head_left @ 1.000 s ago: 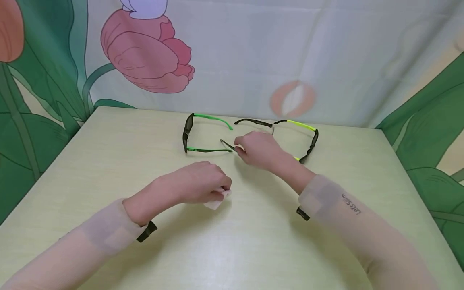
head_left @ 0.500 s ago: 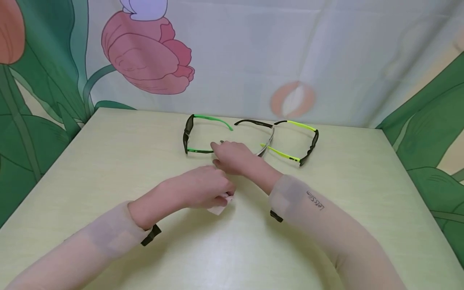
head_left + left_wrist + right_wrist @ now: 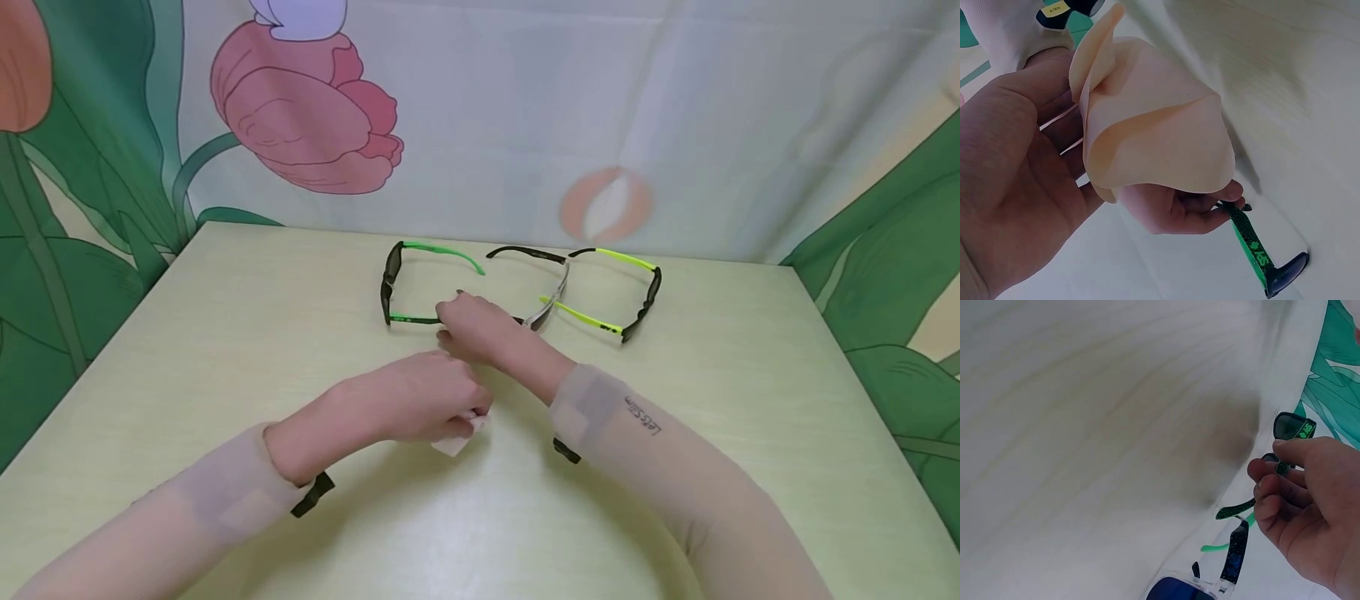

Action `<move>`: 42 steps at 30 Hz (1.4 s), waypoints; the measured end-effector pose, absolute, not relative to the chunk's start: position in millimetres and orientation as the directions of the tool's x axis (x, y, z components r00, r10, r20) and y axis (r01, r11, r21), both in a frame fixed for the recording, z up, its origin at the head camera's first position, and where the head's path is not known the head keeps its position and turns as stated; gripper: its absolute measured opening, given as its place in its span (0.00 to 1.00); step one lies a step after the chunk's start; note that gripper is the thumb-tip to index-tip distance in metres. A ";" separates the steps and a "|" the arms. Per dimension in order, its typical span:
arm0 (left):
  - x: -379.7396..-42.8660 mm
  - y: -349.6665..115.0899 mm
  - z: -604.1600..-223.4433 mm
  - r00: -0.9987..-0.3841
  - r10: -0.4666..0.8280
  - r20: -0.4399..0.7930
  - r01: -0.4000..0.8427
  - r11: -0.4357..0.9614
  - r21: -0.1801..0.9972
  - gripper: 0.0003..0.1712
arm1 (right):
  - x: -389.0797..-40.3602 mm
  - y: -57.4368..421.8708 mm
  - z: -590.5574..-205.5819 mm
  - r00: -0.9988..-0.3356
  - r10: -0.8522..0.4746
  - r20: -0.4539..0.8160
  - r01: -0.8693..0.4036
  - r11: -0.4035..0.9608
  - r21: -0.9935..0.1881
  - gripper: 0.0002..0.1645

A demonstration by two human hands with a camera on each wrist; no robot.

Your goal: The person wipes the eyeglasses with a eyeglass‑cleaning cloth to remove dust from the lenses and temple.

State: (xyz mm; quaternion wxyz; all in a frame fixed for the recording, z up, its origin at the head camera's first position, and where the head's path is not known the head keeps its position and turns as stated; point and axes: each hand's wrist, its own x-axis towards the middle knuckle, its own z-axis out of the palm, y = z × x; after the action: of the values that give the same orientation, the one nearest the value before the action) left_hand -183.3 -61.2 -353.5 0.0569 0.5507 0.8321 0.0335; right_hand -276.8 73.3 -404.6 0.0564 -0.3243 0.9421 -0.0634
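My left hand [image 3: 420, 396] holds a thin pale cloth [image 3: 1160, 125] that hangs folded from its curled fingers, low over the table. Farther forward, my right hand [image 3: 480, 329] pinches the near temple of a pair of green-and-black sunglasses [image 3: 390, 283] between thumb and forefinger. Their dark lenses face left, and the far green temple reaches right. In the right wrist view, the pinched green-marked temple [image 3: 1235, 509] runs out past my fingers. A pair of clear-framed sunglasses [image 3: 558, 292] with black temples lies just beyond my right wrist, its near temple partly hidden by that hand.
Yellow-and-black sunglasses [image 3: 651, 300] lie at the right, one yellow temple crossing near the clear frame. The pale wooden table [image 3: 225, 350] ends at a printed flower curtain [image 3: 487, 125] behind the glasses.
My right hand has moved left from the clear-framed sunglasses to the green ones, which have shifted slightly toward me. My left hand, still with the cloth, has drifted a little right and nearer.
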 end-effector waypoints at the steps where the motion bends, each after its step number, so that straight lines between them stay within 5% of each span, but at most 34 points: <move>1: -183.1 -61.2 -353.2 -0.388 0.920 -0.061 0.912 0.393 0.118 0.06 | -276.4 73.7 -404.3 -0.787 -0.614 -0.065 -0.601 0.786 -0.145 0.12; 9: -182.8 -60.9 -353.5 -0.363 0.931 -0.030 0.927 0.364 0.086 0.05 | -274.9 73.4 -402.8 -0.811 -0.584 -0.027 -0.584 0.811 -0.018 0.13; 26: -182.1 -63.6 -352.0 -0.363 0.931 -0.029 0.929 0.364 0.063 0.09 | -271.8 68.1 -400.2 -0.797 -0.604 0.008 -0.604 0.797 -0.018 0.19; 42: -181.0 -74.3 -336.9 -0.419 0.908 0.007 0.900 0.414 0.138 0.06 | -263.3 89.9 -365.3 -0.733 -0.647 0.209 -0.680 0.709 -0.189 0.20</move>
State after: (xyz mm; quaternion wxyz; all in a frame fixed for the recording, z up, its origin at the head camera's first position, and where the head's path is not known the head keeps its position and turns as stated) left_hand -181.0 -74.3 -336.9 0.0343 0.5380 0.8401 0.0601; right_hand -263.3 89.9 -365.3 -0.0635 -0.3598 0.9221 -0.1274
